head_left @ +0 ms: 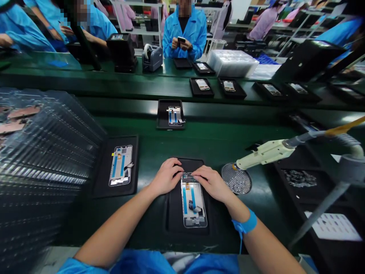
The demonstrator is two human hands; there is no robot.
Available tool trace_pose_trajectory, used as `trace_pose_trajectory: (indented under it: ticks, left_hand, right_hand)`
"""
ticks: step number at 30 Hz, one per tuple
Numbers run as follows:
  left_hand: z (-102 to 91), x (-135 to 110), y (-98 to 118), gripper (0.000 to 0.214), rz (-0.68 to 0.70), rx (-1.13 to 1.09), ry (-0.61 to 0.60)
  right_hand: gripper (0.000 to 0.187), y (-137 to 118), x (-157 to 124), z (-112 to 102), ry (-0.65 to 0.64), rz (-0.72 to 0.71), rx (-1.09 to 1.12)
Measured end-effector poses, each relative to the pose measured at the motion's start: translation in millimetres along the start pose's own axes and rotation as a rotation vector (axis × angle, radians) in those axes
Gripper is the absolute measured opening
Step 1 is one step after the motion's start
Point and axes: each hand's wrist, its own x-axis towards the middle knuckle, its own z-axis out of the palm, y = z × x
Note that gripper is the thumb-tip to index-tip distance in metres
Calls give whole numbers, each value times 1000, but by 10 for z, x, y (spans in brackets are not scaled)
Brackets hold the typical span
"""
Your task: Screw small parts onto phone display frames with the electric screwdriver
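A phone frame (188, 201) with blue strips and a loose flex cable lies on a black tray (173, 213) in front of me. My left hand (167, 177) is at the frame's upper left corner, its fingers curled and closed against that edge. At the upper right, my right hand (212, 182) has thumb and fingers pinched together over the frame's top end; what lies between them is too small to make out. A dark part shows at the top of the frame between both hands. Round my right wrist is a blue strap (245, 224).
Left stand a second phone frame (121, 165) on a tray and stacked clear plastic trays (57, 140). A screwdriver (264, 154) on a hose touches a round dish of small parts (237, 182). Another trayed frame (174, 116) lies ahead. Co-workers sit across the bench.
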Motion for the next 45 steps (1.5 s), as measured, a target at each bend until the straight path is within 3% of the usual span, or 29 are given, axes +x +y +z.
trace_pose_trajectory:
  ticks: [22, 45]
  left_hand:
    - [-13, 2, 21, 15, 4, -12, 17]
    - [-5, 9, 19, 15, -3, -18, 14]
  right_hand:
    - [18, -15, 11, -36, -82, 44, 30]
    - [24, 3, 21, -52, -110, -26, -109]
